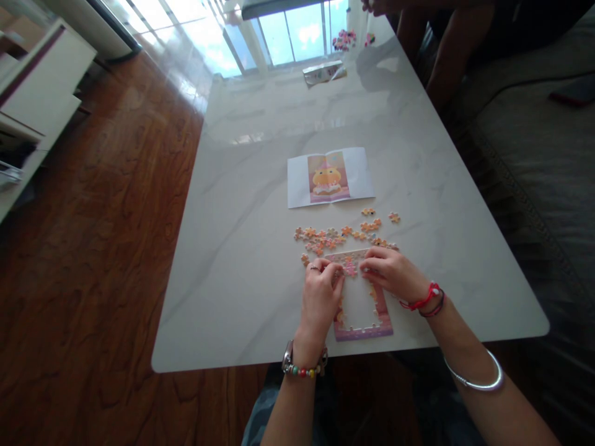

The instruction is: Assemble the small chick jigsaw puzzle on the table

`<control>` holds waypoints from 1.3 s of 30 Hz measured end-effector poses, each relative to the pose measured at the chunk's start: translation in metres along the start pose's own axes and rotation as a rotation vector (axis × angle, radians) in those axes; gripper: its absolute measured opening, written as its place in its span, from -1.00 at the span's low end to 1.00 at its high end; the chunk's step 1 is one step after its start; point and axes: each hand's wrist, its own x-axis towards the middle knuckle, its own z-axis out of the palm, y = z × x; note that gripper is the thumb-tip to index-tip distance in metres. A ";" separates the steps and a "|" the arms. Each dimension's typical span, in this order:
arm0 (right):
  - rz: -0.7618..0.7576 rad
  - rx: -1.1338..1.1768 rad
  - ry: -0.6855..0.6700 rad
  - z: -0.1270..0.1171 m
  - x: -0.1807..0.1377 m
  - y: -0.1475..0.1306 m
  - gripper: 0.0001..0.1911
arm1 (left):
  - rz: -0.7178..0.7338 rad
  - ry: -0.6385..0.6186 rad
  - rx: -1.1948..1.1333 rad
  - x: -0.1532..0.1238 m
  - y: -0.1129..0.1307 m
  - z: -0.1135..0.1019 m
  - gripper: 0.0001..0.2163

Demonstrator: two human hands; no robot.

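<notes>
The left hand (321,291) and right hand (393,271) are hiding the upper sides of the jigsaw puzzle (364,335). Apart from each other, both are curling fingers over it; whether they are pinching anything, I cannot tell. Lying by the marbled table (232,297)'s near edge, the puzzle is showing a pink-and-purple border around a white middle.

Single head-worn view, forward and down across the white table (237,266) from its near end

A wrapper (320,73) lies toward the far end of the marbled counter (242,198); brown wooden floor (116,217) runs along its left, with a white cabinet (56,74) beyond.
</notes>
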 end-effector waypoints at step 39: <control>0.206 -0.247 -0.152 0.026 0.026 -0.044 -0.88 | -0.124 -0.007 -0.169 0.004 -0.009 -0.005 -0.77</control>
